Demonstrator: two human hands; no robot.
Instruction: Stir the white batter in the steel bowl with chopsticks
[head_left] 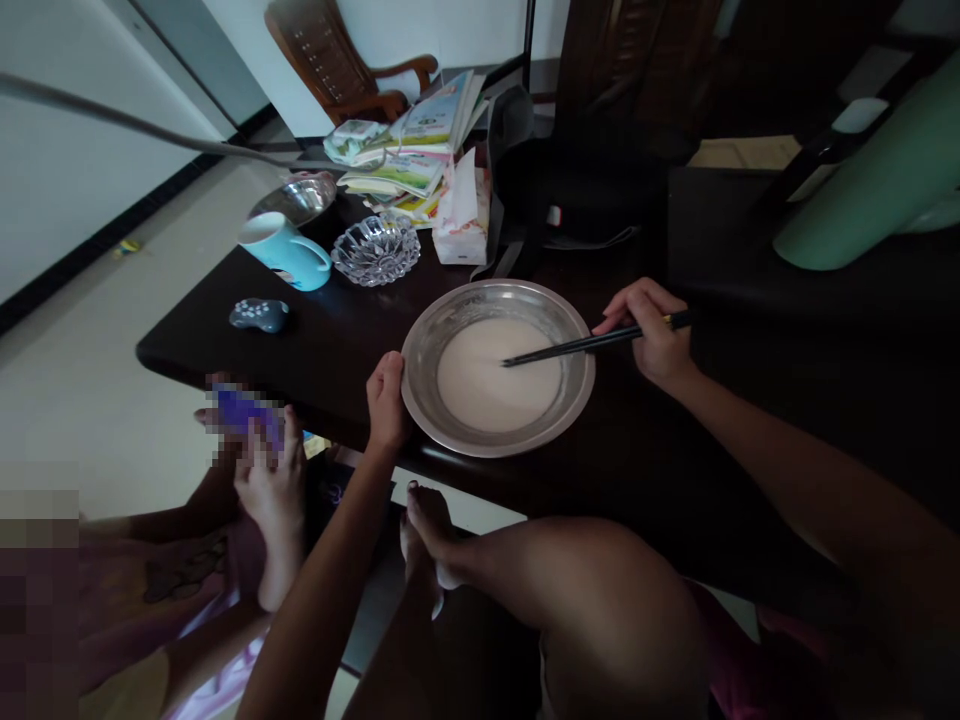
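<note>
A round metal bowl (420, 400) stands on the dark table, partly filled with a smooth, pale, creamy liquid (487, 395). My left hand (387, 398) grips the bowl's left rim, the thumb on top and the other fingers mostly hidden beneath. Dark chopsticks (574, 347) are held in my right hand (651, 328), to the right of the bowl. They slant down to the left over the rim, and their tips touch the liquid near its middle.
Left of the bowl are a blue mug (289, 255), a glass dish (376, 250), a game controller (259, 315) and another metal bowl (300, 200). Behind stand a tissue box (461, 225), booklets (420, 150) and a black bag (577, 195). A person sits at left holding a blurred phone-like object.
</note>
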